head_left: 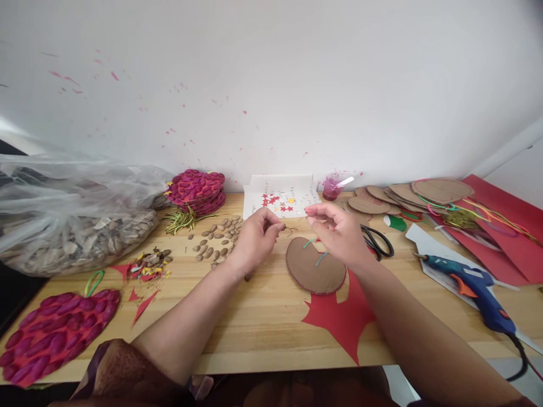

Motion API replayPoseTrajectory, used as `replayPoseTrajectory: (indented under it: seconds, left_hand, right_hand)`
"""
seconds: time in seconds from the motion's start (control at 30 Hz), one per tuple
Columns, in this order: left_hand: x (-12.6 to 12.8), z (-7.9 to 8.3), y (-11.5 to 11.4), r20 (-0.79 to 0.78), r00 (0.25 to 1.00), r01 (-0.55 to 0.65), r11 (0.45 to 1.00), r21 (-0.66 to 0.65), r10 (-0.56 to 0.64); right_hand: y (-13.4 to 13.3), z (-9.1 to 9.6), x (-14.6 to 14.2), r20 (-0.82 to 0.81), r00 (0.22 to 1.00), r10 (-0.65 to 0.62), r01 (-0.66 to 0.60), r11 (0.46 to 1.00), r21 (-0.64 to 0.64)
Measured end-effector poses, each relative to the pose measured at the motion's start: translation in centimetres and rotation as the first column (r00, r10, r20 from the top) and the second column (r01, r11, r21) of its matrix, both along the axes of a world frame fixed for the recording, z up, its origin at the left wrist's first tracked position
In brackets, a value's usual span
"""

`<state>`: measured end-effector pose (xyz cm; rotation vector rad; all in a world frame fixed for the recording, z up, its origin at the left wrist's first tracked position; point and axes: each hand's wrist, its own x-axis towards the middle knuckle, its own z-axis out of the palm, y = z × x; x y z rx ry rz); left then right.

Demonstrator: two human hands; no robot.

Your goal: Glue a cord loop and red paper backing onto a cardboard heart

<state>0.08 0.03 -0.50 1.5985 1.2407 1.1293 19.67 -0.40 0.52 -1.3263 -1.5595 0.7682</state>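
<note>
My left hand [261, 234] is closed in a pinch on a thin dark strand [289, 228], whose loose end curls out to the right. My right hand [337, 229] hovers just right of it, thumb and fingertips slightly apart, with nothing visible between them. Below the right hand lies a round brown cardboard disc [314, 268] with short blue-green cord ends at its top. The disc partly covers a cut sheet of red paper [339, 325]. Several brown seed shells [216, 237] are scattered left of my left hand.
A plastic bag of shells [76, 226] and magenta shell-covered pieces [59, 333] are at left. White paper with stars [282, 198] and a paint cup [333, 187] stand by the wall. Scissors [379, 242], cardboard discs [407, 195] and a glue gun [470, 285] are at right.
</note>
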Motion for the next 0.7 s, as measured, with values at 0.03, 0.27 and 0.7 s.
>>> replayPoseTrajectory:
  seconds: [0.03, 0.27, 0.7]
  left_hand:
    - [0.0, 0.0, 0.0, -0.025, 1.000, -0.003, 0.999, 0.035, 0.004]
    - [0.3, 0.0, -0.6, -0.078, 0.997, -0.002, 0.994, 0.108, 0.010]
    - [0.3, 0.2, -0.5, -0.137, 0.990, -0.010, 0.981, 0.191, 0.037]
  right_hand:
    - [0.1, 0.2, 0.1, -0.074, 0.997, 0.015, -0.017, 0.999, -0.030]
    - [-0.3, -0.5, -0.8, -0.348, 0.894, 0.282, -0.348, 0.926, -0.144]
    - [-0.3, -0.5, -1.1, -0.472, 0.861, 0.187, -0.363, 0.877, -0.315]
